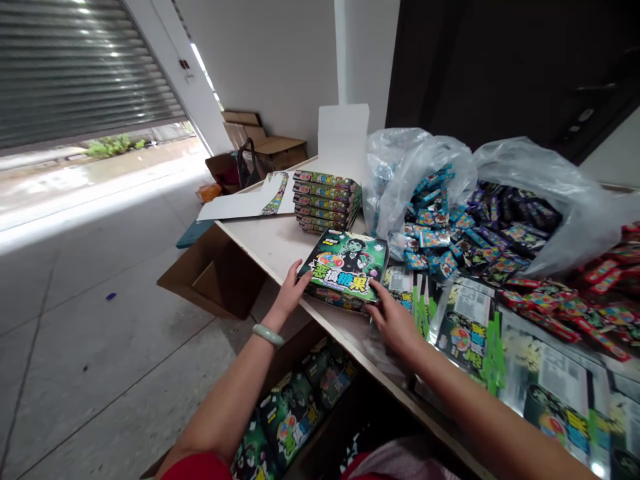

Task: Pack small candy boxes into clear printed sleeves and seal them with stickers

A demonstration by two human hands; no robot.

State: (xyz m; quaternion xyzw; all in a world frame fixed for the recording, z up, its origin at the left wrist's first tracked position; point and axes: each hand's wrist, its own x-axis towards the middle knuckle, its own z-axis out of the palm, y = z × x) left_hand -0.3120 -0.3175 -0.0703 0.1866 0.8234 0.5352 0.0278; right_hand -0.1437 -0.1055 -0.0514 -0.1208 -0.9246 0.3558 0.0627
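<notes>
A person's two bare hands are steadying a dark green printed box [346,267], which is resting on a white table [270,243] close to the edge. The left hand [291,290], a pale green bangle [269,335] circling its wrist, is clasping the box's left side; the right hand [395,321] is curling around its near right corner. Both are holding only the box, which is lying flat, its caped cartoon figure facing up. Just beyond the box, a stack of similar boxes [327,200] is rising in uneven layers; whether it is touching the box is hard to tell from this angle. White card [245,205] is spreading out to the far left of the box, while a white panel [344,133] is standing upright beyond it.

To the right of the box, clear plastic bags [400,150] are gaping around wrapped packets (blue ones [433,237] are sitting nearest the box, purple ones [493,207] farther off). Red packets [585,307] are lying farther right still, and printed pouches [467,327] are spreading nearer the person. Below the box, more boxes [295,413] are lying in shade, apparently carrying the same design. Left of the box, an open carton [183,277] is facing upward.
</notes>
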